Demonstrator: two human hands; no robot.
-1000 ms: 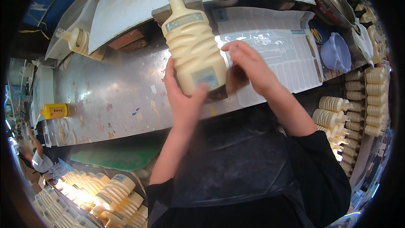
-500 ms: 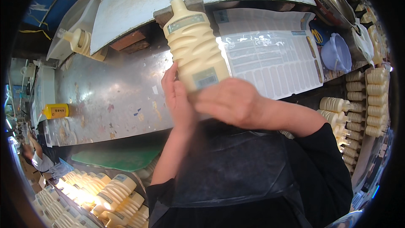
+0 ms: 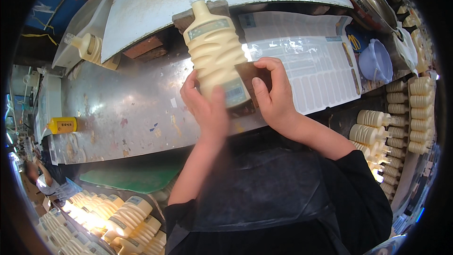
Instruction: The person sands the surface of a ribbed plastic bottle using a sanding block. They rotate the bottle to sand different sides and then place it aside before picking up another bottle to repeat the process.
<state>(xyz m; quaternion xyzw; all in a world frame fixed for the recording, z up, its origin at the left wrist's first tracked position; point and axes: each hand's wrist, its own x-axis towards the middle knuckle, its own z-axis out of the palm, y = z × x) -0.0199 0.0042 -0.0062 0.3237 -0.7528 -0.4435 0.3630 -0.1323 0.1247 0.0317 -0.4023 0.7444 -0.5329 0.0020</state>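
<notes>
A cream ribbed plastic bottle (image 3: 214, 52) with a clear neck lies lengthwise on the metal bench (image 3: 122, 108), its neck pointing away from me against a wooden block (image 3: 181, 19). My left hand (image 3: 206, 108) wraps the bottle's lower end, thumb over its small label. My right hand (image 3: 274, 95) rests against the bottle's right side and presses on a dark brown block (image 3: 246, 72) next to the label.
Sheets of printed labels (image 3: 311, 61) lie on the bench to the right. Several cream bottles are stacked at right (image 3: 377, 132) and at lower left (image 3: 118, 222). Another bottle (image 3: 89, 47) lies at upper left, a yellow cylinder (image 3: 63, 125) at left, a blue tub (image 3: 375, 61) at right.
My right hand, which lay across the front of the bottle half a second ago, has drawn back to the bottle's right side. The bottle and left hand stay roughly put.
</notes>
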